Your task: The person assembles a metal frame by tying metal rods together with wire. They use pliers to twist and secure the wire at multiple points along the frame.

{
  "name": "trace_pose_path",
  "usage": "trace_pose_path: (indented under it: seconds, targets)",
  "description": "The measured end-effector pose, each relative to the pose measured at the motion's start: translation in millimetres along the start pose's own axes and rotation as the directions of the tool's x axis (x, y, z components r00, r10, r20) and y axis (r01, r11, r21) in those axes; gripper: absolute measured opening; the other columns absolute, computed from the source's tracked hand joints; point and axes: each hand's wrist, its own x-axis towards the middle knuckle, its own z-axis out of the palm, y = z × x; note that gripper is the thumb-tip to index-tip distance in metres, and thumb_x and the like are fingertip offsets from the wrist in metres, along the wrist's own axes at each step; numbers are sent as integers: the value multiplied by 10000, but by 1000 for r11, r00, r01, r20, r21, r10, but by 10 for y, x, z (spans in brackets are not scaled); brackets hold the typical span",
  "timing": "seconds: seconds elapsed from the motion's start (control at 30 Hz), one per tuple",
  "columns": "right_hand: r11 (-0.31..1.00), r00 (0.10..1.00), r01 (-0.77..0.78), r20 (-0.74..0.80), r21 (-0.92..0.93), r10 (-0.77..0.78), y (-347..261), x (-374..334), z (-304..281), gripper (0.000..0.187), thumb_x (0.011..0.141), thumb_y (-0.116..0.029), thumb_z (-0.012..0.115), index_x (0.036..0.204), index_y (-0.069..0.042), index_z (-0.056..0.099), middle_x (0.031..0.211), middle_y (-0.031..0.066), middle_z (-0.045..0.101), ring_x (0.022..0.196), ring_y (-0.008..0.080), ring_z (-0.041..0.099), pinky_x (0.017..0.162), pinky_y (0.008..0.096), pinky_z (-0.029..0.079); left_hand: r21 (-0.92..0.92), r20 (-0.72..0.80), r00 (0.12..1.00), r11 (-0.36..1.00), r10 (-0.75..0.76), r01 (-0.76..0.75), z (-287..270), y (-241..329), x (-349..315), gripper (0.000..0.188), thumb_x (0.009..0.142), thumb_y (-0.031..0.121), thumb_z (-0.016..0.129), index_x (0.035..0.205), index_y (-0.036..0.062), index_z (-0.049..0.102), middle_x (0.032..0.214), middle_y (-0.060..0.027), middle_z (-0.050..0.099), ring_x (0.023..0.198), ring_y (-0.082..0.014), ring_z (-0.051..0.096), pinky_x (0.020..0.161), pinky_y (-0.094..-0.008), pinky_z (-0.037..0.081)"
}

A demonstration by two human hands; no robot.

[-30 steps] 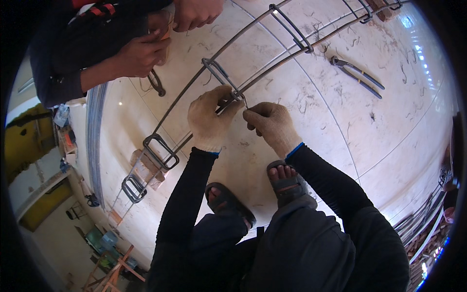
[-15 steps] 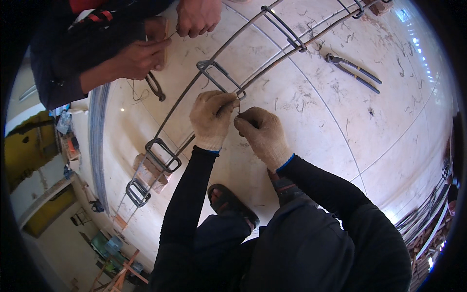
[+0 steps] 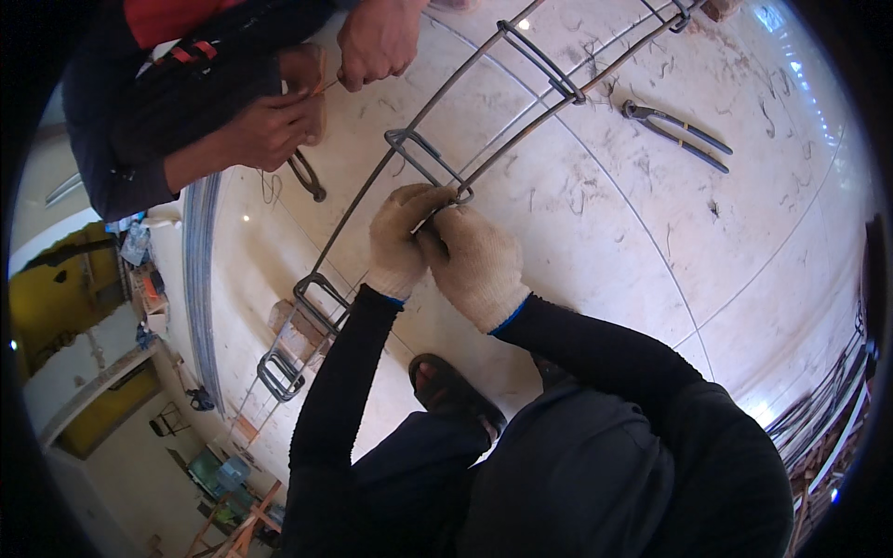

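Observation:
A long rebar cage (image 3: 521,136) with rectangular stirrups runs diagonally before me. Both my hands wear beige knit gloves and meet at the near corner of the middle stirrup (image 3: 426,156). My left hand (image 3: 398,240) is closed beside that corner, thumb and fingers pinched together. Pressed against it, my right hand (image 3: 476,260) pinches too. A thin tie wire showed between them a moment ago; the gloves now mostly hide it. At the upper left, a co-worker's two hands (image 3: 379,42) hold a thin wire between them.
End-cutting pincers (image 3: 677,133) lie on the tiled floor at right, among scattered wire scraps. Another dark tool (image 3: 305,177) lies below the co-worker's hands. A brick (image 3: 299,333) sits under the cage near more stirrups (image 3: 279,375). Long bars (image 3: 200,288) lie at left.
My right hand has moved left and now touches my left hand at the stirrup corner. The co-worker's hands have shifted slightly. The whole view has turned a little.

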Motion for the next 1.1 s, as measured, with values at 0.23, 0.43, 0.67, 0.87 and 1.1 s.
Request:
trace_pose_path:
  seconds: [0.23,0.43,0.67,0.87,1.1]
  targets:
    - [920,968,231,173,-316,-183,-39,-27,-168,93,918,-165,772,975,-96,748,964,137,712,890,362,734,740,507,588,127,-109,991,990,72,-58,121,-31,-43,324,855,69,804,1172,127,842,1080,-102,790,1011,-325,753,882,-405,605]
    - [971,972,172,-190,164,-140,357,-204,-192,204,944,-222,821,1082,-77,780,966,113,718,804,285,721,721,426,594,70,-107,994,997,38,-31,109,42,-29,229,938,103,773,1160,92,829,1084,-122,787,1003,-330,748,872,-429,594]
    - [995,999,-7,-31,103,11,103,98,-439,229,955,-267,770,1101,-94,807,1022,121,749,909,329,740,807,444,598,81,-83,994,995,72,-65,104,-14,-64,310,894,31,722,1184,82,821,1128,-138,779,1036,-352,740,911,-448,585]
    - [993,988,113,-107,31,-109,164,153,-309,235,937,-287,806,1039,-76,810,964,110,769,825,286,755,760,396,606,130,-112,985,985,132,-117,113,-49,-68,353,852,19,722,1186,78,820,1136,-127,780,1047,-352,740,917,-461,585]
    - [994,996,9,-87,108,0,402,123,-316,194,945,-234,757,1026,-61,785,948,153,757,865,352,756,786,450,599,104,-206,978,994,-15,37,149,83,-79,173,914,96,796,1083,73,826,1014,-118,792,900,-308,755,816,-411,600]
